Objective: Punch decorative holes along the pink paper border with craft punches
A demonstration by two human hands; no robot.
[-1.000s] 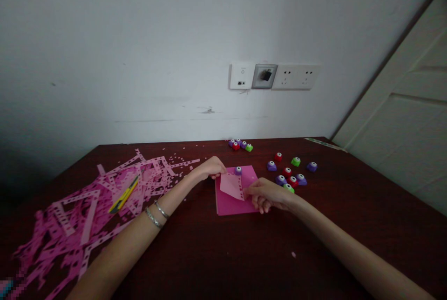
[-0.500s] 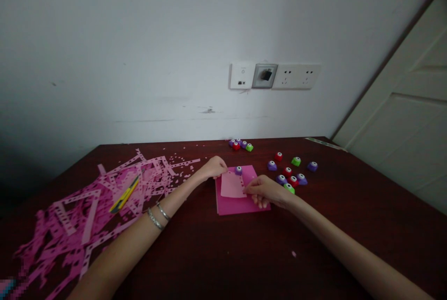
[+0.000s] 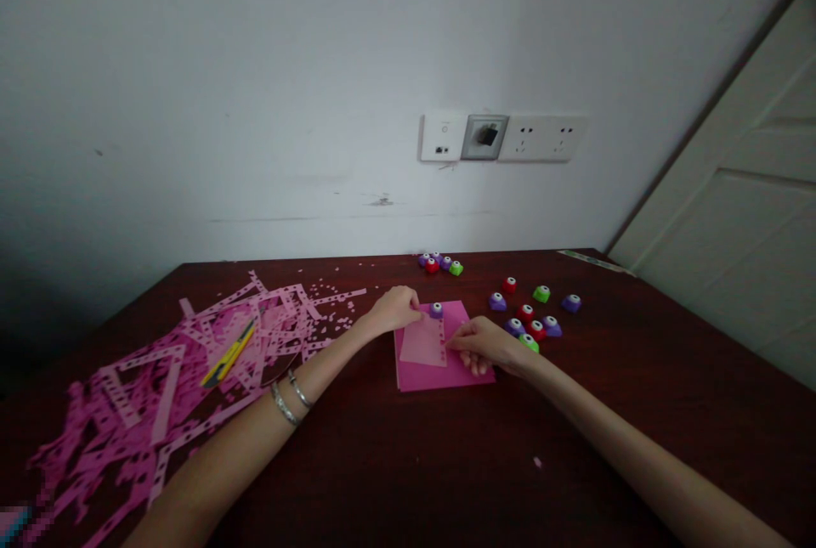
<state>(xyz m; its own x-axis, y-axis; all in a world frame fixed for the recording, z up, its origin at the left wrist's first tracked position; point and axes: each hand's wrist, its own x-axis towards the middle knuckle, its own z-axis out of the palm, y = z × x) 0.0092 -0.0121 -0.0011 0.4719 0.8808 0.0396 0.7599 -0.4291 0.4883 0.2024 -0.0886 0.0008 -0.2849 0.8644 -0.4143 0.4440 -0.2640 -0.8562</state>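
A light pink sheet of paper [image 3: 422,344] with small holes punched along its right edge lies over darker pink paper [image 3: 468,371]. At its top left corner, my left hand [image 3: 396,308] is closed in a pinch on the light sheet. My right hand [image 3: 483,344] pinches the sheet's right edge, with the other fingers curled. Between the hands, a purple craft punch [image 3: 436,310] sits at the sheet's top edge. Whether the paper runs into its slot is too small to tell.
Several red, green and purple punches [image 3: 524,313] stand to the right, with another cluster [image 3: 432,264] by the wall. Cut pink paper strips [image 3: 167,395] heap up at the left, a yellow utility knife [image 3: 229,354] on top. Wall sockets [image 3: 541,138] are above the table.
My left hand has shifted slightly right over the paper's top corner. The light pink sheet has tilted and moved a little down and left. My right hand has barely moved.
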